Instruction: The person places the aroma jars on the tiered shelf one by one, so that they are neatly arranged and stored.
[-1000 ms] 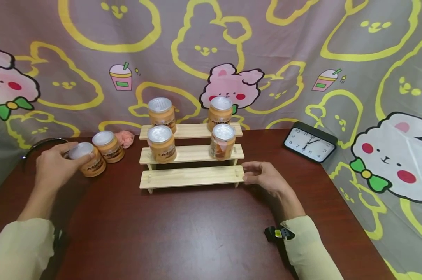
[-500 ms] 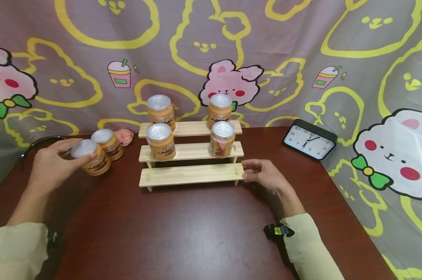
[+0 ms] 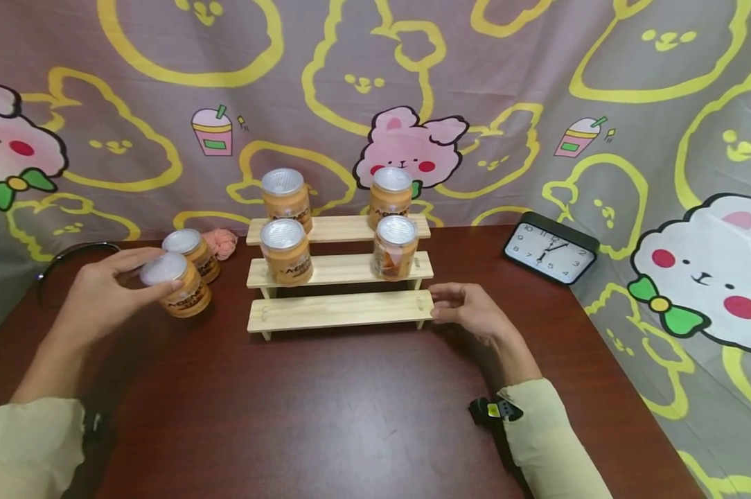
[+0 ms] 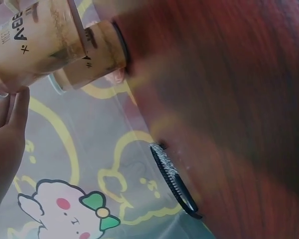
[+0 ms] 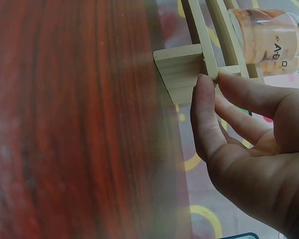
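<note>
1. L hand [image 3: 104,294] grips a jar [image 3: 177,285] by its lid end, fingers curled round it. Jar sits low over the desk [image 3: 350,409], left of the wooden step rack [image 3: 341,272]; can't tell if its base touches the desk.
2. L wrist view: jar label cut off at the frame edge, only fingertips show, much blurred.
3. R hand [image 3: 469,313] rests at the right end of the rack's lowest step, thumb and fingers loosely bent, tips touching the wood; no real grip seen.
4. A second jar [image 3: 190,251] stands just behind the held one, partly hidden by it.
5. Four jars on the rack: two on the top step, two on the middle. Lowest step bare.
6. Pink thing [image 3: 221,242] behind the loose jars, hard to make out. Dark curved item [image 3: 70,255] at the desk's far-left edge, half hidden by the L hand.
7. Clock [image 3: 551,251] leans at the right, well apart from the rack. Wide bare desk in front.
</note>
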A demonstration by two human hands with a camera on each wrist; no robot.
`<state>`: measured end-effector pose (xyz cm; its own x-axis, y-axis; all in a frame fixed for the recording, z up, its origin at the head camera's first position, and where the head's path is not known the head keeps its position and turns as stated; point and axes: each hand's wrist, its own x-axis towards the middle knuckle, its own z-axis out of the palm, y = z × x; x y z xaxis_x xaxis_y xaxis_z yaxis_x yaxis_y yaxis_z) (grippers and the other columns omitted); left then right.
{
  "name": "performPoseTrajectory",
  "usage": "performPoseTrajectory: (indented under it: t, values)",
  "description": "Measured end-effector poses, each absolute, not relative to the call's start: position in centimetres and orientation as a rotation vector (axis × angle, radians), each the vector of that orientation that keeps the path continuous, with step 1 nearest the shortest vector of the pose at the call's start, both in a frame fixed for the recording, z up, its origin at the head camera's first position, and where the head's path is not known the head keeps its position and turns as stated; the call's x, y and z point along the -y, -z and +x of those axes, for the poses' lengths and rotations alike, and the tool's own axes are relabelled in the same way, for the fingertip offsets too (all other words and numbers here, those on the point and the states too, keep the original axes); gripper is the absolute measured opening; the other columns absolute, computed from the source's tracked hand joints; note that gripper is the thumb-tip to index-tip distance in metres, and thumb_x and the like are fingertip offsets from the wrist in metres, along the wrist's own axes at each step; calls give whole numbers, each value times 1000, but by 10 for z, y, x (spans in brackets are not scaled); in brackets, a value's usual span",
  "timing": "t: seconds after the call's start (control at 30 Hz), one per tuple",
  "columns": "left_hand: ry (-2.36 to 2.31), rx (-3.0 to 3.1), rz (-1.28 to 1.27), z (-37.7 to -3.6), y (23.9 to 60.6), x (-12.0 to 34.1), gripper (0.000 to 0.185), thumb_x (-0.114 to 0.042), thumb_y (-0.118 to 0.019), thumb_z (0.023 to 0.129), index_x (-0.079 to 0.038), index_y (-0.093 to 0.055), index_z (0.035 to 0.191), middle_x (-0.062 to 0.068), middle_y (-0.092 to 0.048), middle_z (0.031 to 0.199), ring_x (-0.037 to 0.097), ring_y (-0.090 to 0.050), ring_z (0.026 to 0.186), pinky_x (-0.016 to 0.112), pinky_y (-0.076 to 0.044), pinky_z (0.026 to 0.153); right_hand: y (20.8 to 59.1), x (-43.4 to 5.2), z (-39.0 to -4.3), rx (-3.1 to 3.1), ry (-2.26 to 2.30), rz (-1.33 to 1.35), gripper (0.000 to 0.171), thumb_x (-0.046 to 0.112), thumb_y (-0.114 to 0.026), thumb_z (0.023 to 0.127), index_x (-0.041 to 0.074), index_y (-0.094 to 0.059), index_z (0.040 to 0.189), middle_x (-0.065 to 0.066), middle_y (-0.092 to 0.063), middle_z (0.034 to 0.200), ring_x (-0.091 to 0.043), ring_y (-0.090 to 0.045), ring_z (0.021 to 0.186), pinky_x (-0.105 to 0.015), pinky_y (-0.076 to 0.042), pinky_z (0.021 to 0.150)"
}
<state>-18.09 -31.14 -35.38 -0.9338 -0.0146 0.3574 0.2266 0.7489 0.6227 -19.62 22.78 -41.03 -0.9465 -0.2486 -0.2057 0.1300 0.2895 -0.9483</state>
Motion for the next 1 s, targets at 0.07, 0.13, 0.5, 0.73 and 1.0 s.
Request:
performPoseTrajectory:
  t: [0.07,0.13,0.5,0.73,1.0]
  values:
    - [997,2611,-176,-180,352,309,58,-20,-90,78,3,-67,126,26,-63,126,-13,-47,92,1,-38,72,410,-228,-196,-2247,1706,-111,50,-10,-66,92,-14,-50,139,-32,-58,130,-23,-66,102,-40,-59,84]
    - [1007,2613,-196,-178,350,306,58,-19,-90,78,3,-67,127,27,-62,126,-13,-47,92,1,-38,72,410,-227,-196,-2244,1709,-114,50,-10,-66,92,-14,-49,139,-32,-58,130,-23,-66,102,-40,-59,84]
    - [975,2695,-289,-172,340,288,61,-26,-92,77,-3,-68,128,25,-61,132,-2,-50,104,7,-36,74,410,-229,-196,-2247,1694,-82,51,-8,-67,92,-13,-50,140,-31,-59,130,-26,-65,104,-40,-58,85]
    - [987,2699,-339,-168,334,279,61,-25,-93,75,-7,-70,129,19,-65,130,14,-54,113,9,-33,79,411,-228,-195,-2242,1710,-101,50,-10,-67,92,-14,-50,139,-31,-60,128,-22,-65,101,-39,-59,84]
    - [982,2697,-444,-165,328,268,59,-25,-94,74,-11,-72,127,15,-68,126,-8,-47,103,11,-36,79,410,-228,-195,-2243,1717,-117,50,-10,-67,92,-15,-50,139,-31,-60,128,-22,-66,101,-38,-59,83]
